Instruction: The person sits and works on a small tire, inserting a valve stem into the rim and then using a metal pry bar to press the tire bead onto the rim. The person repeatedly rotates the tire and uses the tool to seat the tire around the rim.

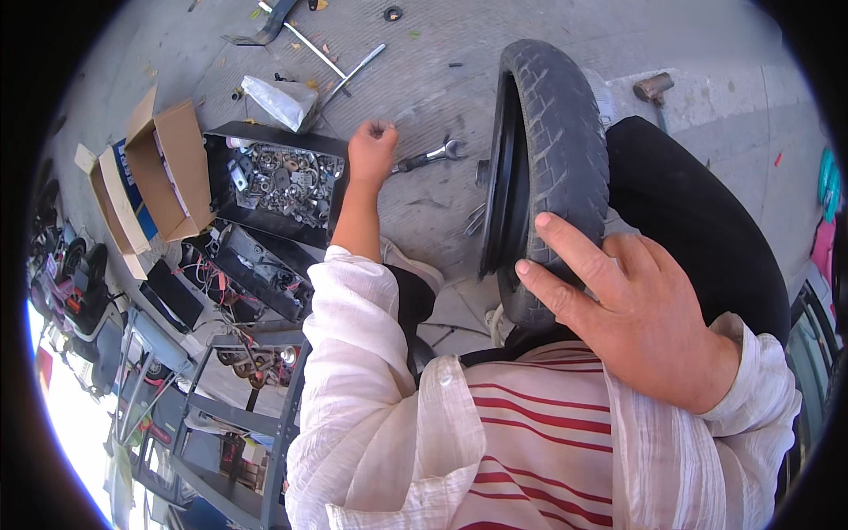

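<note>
A worn black tyre on a dark wheel rim (565, 132) stands upright between my legs, tread toward my right. My right hand (645, 300) is open, its fingers stretched and apart, with the fingertips at the near part of the tyre. My left hand (371, 152) is closed beside the right edge of a black parts box (265, 231). What its curled fingers hold, if anything, is hidden. An adjustable wrench (435, 155) lies on the ground just right of that hand; its handle end is close to the wrist. Loose metal hardware (287, 185) fills the box.
Open cardboard boxes (168, 168) stand left of the parts box. Nearer is a dark tray (256, 265) with wires and parts, then a metal rack (234, 411). A white bag (281, 102) and a T-shaped bar (331, 71) lie beyond. A mallet (654, 87) rests at far right.
</note>
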A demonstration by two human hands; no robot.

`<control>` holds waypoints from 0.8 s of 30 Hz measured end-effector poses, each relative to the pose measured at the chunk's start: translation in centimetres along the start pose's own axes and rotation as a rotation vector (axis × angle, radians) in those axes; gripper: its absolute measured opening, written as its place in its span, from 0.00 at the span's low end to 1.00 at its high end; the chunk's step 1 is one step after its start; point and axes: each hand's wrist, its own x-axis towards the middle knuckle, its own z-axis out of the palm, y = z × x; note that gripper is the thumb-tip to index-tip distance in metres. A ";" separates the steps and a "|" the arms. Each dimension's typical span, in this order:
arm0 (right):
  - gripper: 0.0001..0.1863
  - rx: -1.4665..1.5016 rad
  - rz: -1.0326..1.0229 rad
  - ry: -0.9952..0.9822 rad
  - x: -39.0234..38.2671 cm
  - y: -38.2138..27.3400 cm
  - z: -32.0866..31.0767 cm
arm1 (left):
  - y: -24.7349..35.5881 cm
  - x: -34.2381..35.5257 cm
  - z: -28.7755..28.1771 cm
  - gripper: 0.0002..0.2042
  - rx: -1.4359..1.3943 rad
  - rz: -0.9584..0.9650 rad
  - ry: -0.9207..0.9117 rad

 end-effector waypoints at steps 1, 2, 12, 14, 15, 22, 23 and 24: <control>0.22 -0.009 0.004 0.011 -0.1 -0.1 0.0 | 0.5 -0.3 -0.5 0.06 -0.132 -0.040 0.003; 0.22 -0.018 0.006 0.022 -0.3 -0.2 0.0 | 0.9 -0.8 -1.1 0.06 -0.219 -0.047 -0.007; 0.26 -0.080 -0.075 0.066 -1.6 -1.1 0.0 | 12.2 -10.5 -11.7 0.05 -0.525 0.127 0.174; 0.22 -0.115 -0.108 0.138 -1.9 -1.3 0.4 | 14.7 -13.8 -14.3 0.04 -0.483 0.217 0.162; 0.24 -0.125 -0.094 0.102 -1.8 -1.5 0.4 | 15.7 -15.5 -15.6 0.05 -0.452 0.248 0.171; 0.28 -0.185 -0.123 0.102 -1.0 -2.2 2.0 | 19.8 -29.6 -19.5 0.06 -0.457 0.625 0.368; 0.28 -0.200 -0.082 0.048 -0.9 -2.9 1.9 | 19.8 -31.8 -19.4 0.05 -0.461 0.640 0.381; 0.28 -0.210 -0.094 0.063 -0.7 -3.4 2.1 | 19.8 -33.9 -19.3 0.05 -0.465 0.655 0.393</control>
